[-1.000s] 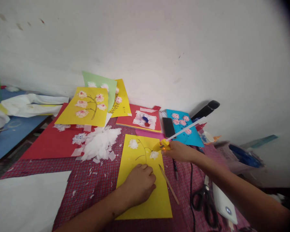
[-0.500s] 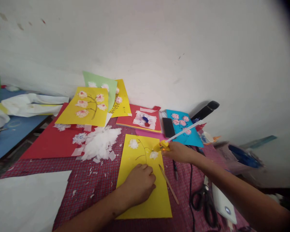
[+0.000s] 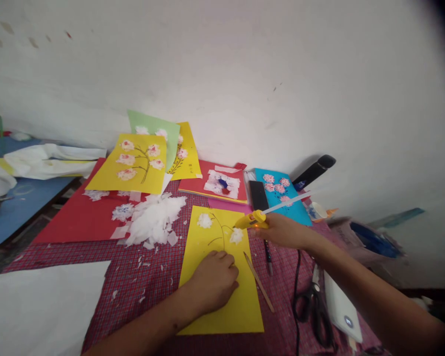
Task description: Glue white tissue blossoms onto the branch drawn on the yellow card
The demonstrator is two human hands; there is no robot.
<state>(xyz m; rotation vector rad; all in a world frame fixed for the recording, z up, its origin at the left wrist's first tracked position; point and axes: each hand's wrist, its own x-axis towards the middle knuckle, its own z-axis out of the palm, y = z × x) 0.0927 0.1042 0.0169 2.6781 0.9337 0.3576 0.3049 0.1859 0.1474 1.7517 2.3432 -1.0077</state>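
My right hand (image 3: 282, 230) grips a yellow hot glue gun (image 3: 254, 218), with a long translucent glue stick (image 3: 287, 201) jutting from its back. The gun's tip hovers at a white paper flower (image 3: 236, 235) on a yellow sheet (image 3: 226, 316). Another white flower (image 3: 204, 220) sits on the sheet's upper left, with thin drawn branches between the two. Curled and closed, my left hand (image 3: 215, 279) rests on the middle of the sheet; what its fingers may hold is hidden. Beside the sheet's right edge lies a wooden pencil-like stick (image 3: 259, 284).
White paper scraps (image 3: 154, 220) are heaped on the left. Black scissors (image 3: 313, 306), a cable (image 3: 295, 296), a white power bank (image 3: 343, 311) and a pen (image 3: 269, 259) lie on the right. Flower cards (image 3: 133, 163), a phone (image 3: 258, 195) and a blue card (image 3: 292, 215) stand or lie along the wall.
My right hand has shifted slightly right with the glue gun, tilting it and showing more of the right flower. My left hand has stayed put on the sheet.
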